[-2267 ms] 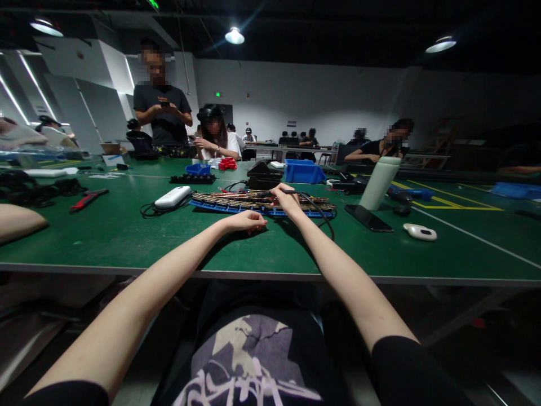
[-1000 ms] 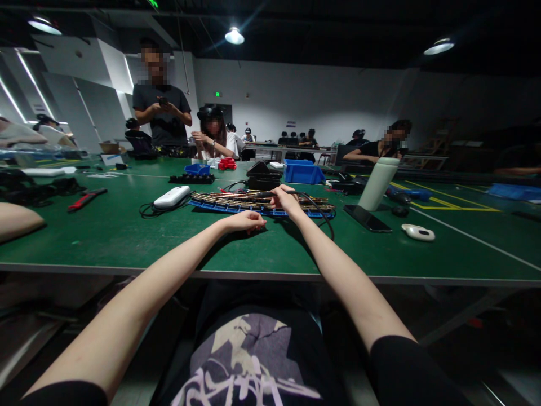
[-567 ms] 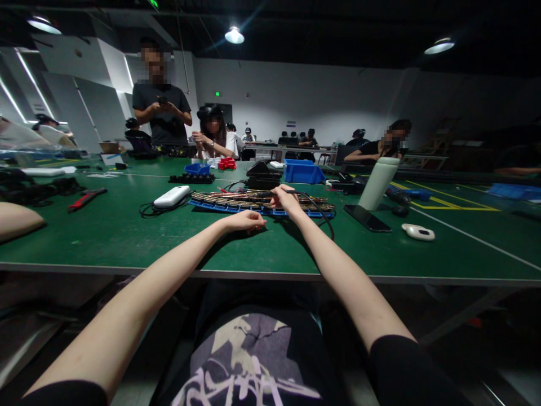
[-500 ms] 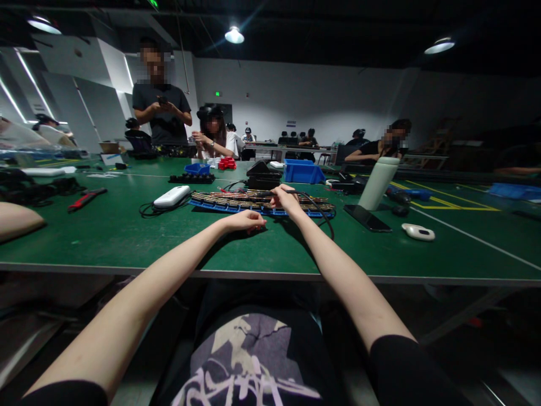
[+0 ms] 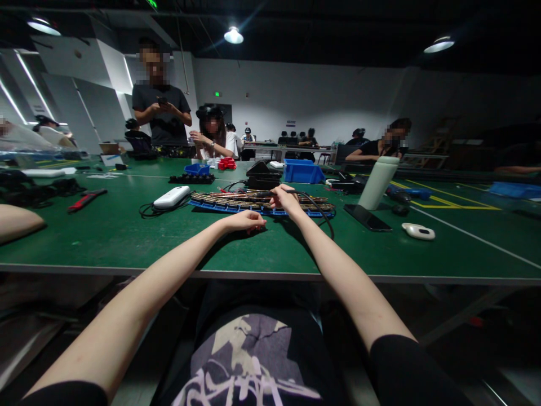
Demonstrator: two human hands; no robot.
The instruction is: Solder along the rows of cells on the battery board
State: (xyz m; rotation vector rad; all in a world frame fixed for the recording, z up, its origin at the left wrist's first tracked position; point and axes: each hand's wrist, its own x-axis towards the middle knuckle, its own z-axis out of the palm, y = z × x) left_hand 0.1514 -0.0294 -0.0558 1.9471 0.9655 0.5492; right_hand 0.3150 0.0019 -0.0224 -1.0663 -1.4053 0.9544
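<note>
A long blue rack (image 5: 211, 206) with rows of thin copper-coloured and dark strips lies across the green table in front of me. My right hand (image 5: 285, 198) is closed over its middle, gripping a soldering iron (image 5: 265, 193), a dark pen-shaped tool pointing left. Its thick black cable (image 5: 324, 213) loops off to the right and down to the table. Just short of the rack's near edge, my left hand (image 5: 247, 221) rests on the table with its fingers curled together. Whatever those fingers hold, if anything, is hidden.
A white power bank (image 5: 171, 197) with a black cable is left of the rack; red-handled pliers (image 5: 87, 199) lie farther left. Rightward are a phone (image 5: 367, 218), a pale green bottle (image 5: 379, 184) and a white case (image 5: 418, 232). Behind stands a blue bin (image 5: 303, 171). Co-workers are across the table.
Both my hands and the soldering iron stay practically where they were. Across the table, a seated person's raised hand has shifted slightly.
</note>
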